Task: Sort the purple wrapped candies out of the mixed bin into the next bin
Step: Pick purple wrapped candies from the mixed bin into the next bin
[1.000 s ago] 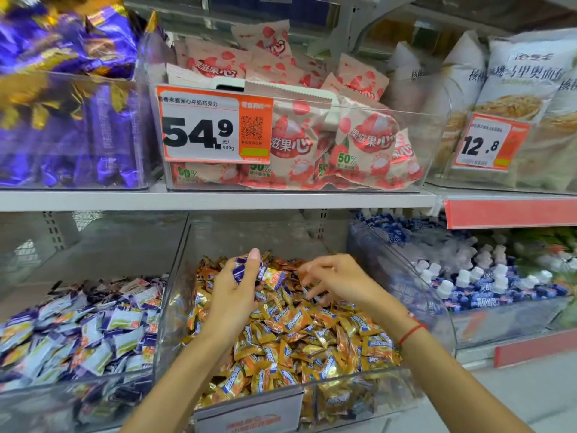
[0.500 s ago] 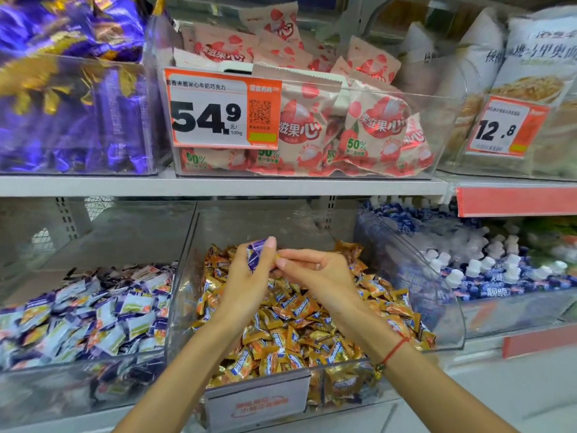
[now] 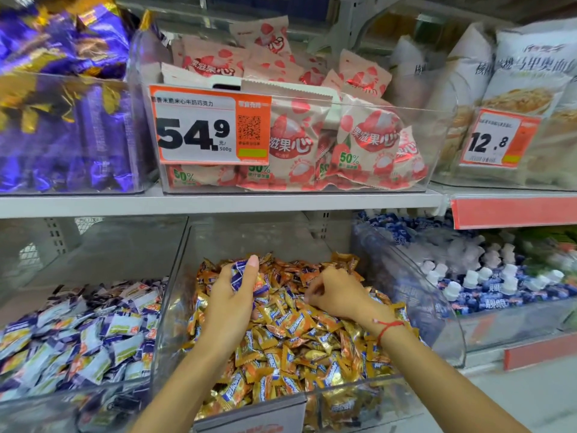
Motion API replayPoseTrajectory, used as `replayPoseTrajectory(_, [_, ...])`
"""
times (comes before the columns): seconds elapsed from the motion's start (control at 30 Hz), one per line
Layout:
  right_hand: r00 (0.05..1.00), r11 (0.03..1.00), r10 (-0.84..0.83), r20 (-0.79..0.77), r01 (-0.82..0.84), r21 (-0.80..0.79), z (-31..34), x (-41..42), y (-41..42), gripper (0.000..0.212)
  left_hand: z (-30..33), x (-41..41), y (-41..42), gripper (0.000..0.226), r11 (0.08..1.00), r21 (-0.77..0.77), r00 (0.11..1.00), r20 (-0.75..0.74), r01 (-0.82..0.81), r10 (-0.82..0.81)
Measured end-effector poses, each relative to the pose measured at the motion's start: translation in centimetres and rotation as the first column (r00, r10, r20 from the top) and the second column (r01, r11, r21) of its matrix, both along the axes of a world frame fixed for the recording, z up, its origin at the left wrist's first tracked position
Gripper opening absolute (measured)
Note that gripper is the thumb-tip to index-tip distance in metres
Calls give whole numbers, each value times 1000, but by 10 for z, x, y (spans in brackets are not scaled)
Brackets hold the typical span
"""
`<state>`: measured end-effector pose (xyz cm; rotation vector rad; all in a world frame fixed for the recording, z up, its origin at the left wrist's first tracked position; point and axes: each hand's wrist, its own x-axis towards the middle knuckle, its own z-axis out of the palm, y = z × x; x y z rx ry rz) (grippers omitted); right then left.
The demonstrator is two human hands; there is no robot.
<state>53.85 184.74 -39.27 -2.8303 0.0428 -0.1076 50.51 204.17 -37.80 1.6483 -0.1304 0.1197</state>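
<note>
Curling left hand (image 3: 232,300) fingers (image 3: 251,267) round purple candies (image 3: 239,275)

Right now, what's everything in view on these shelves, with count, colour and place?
clear mixed bin: one, lower middle, full of many orange-gold wrapped candies
purple wrapped candies: a few, held in left hand
next bin: one, lower left, many purple-and-white candies
pink snack packets: many, upper middle bin
orange price tag: one, reads 54.9
white-capped blue bottles: many, lower right
left hand: grips purple candies
right hand: fingers curled into the candy pile
</note>
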Motion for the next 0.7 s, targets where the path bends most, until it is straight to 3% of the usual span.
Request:
replayPoseTrajectory(0.1, [999, 996, 31, -15, -30, 86, -2, -1, -8, 14, 1, 2, 1, 31, 999, -39, 1000, -6, -28, 28])
replayPoseTrajectory(0.2, [995, 953, 24, 94, -51, 297, 7, -4, -7, 18, 3, 2, 2, 34, 994, -83, 998, -6, -69, 68])
replayPoseTrajectory(0.27, [992, 943, 39, 124, -78, 323, 17, 7, -1, 19, 3, 1, 1, 33, 993, -85, 997, 8, -77, 78])
replayPoseTrajectory(0.33, [992, 959, 123, 23, -124, 254, 24, 20, 15, 20, 4, 1, 1, 32, 994, -77, 996, 20, -80, 82])
replayPoseTrajectory(0.4, [979, 981, 191, -70, -189, 34, 22, 32, 33, 26, 4, 0, 1, 33, 994, -76, 996, 23, -79, 81])
replayPoseTrajectory(0.47, [978, 973, 203, -55, -207, -102, 14, 40, 44, 24, 5, 0, 1, 32, 995, -80, 997, 19, -67, 69])
replayPoseTrajectory(0.53, [988, 989, 150, 35, -150, 1, 13, 39, 43, 18, 6, -2, 0, 30, 995, -87, 999, 21, -48, 50])
replayPoseTrajectory(0.6, [991, 968, 81, 109, -105, 227, 17, 25, 32, 23, 6, -3, -1, 28, 995, -93, 999, 27, -29, 31])
replayPoseTrajectory(0.7, [992, 780, -57, 116, -28, 625, 29, -10, 11, 32, 7, -3, -2, 24, 997, -71, 999, 32, 0, 2])
